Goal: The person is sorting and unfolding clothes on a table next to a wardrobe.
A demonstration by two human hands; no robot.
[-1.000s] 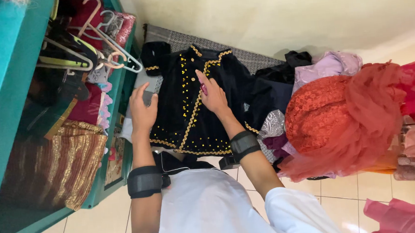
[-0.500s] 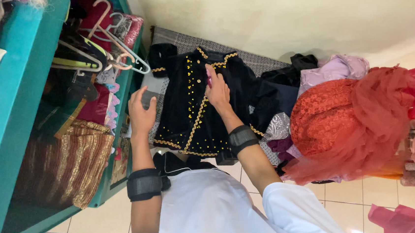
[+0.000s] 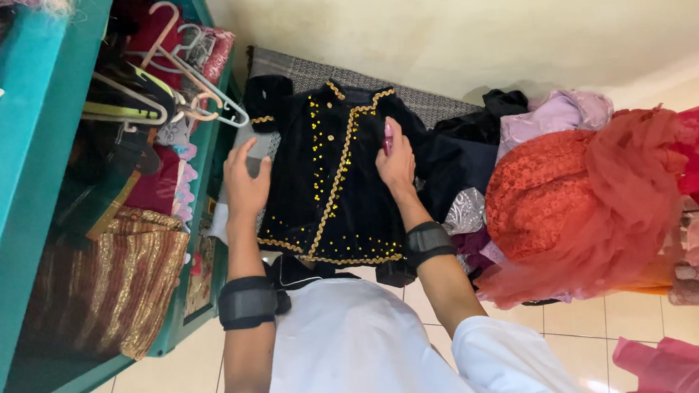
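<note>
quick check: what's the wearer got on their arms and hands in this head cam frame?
Both forearms are bare from short white sleeves down. Each arm carries a wide black band: one on the left forearm, one at the right wrist, with what looks like a grey patch on it. The left hand and right hand wear no gloves. No rings or cables visible.

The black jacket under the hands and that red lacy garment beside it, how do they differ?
The black jacket is dark with gold trim and studs; the red lacy garment is plain red with sheer net. The jacket lies spread flat under the left hand and right hand; the red garment sits bunched in a heap, untouched. Both rest among the piled clothes.
</note>
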